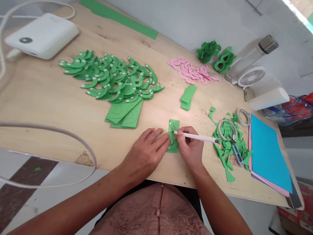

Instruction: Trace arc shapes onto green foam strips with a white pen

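Under my fingers lies a small green paper strip [174, 124] with curved pencil-like lines drawn on it. My left hand [148, 150] is spread flat, its fingertips pressing the strip's left edge. A white pen [199, 137] is pinched in my right hand [191, 148], its tip on the strip and its dark end pointing right. Just beyond my left hand are green paper rectangles [124, 114] marked with curves. Behind them spreads a heap of curved green cutouts [117, 76], many with small white patches. A short stack of plain green strips [188, 97] sits farther back.
Scissors [236, 151] and green scraps [228, 169] lie on the right, beside tape rolls [244, 117] and blue sheets [269, 153]. Pink cutouts [193, 71], green paper ornaments [207, 51], a bottle [254, 55] and a small fan [251, 76] stand behind. A white power bank [46, 36] and cable occupy the left.
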Tool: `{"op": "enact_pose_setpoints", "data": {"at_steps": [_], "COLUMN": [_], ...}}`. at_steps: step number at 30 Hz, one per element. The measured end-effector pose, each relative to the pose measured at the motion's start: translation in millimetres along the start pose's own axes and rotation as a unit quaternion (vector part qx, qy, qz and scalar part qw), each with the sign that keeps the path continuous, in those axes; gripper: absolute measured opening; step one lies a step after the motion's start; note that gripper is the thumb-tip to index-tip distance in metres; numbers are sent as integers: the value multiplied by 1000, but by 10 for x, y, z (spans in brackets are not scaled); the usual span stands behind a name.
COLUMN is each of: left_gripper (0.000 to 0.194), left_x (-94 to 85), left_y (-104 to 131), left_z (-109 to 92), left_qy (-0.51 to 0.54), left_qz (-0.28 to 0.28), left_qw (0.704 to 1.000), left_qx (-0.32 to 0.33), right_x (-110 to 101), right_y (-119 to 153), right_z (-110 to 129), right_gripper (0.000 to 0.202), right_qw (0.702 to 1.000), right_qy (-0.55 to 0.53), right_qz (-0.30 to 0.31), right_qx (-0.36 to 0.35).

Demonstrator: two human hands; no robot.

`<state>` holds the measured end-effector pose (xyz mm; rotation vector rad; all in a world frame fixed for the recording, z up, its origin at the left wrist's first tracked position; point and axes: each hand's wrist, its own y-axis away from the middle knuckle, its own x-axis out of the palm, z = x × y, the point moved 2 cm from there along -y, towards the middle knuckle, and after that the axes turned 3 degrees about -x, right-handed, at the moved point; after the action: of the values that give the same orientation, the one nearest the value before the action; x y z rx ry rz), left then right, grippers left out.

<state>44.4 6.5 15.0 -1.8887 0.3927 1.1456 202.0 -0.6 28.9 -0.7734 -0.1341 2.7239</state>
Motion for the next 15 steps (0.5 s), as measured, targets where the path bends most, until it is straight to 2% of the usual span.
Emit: {"op": "enact_pose_setpoints", "data": {"at_steps": [15], "left_gripper": [27], "left_x": [7], "left_y": [6], "left_z": [-5], "left_qy": [4], "left_qz": [-2], "left_qw": [1000], "left_qx": [-2], "right_x": [35], "right_y": [7], "right_z": [-19], "right_gripper": [14], "right_qw": [1000], "right_qy": [-16], "right_qz": [17], "right_qx": [1]}}
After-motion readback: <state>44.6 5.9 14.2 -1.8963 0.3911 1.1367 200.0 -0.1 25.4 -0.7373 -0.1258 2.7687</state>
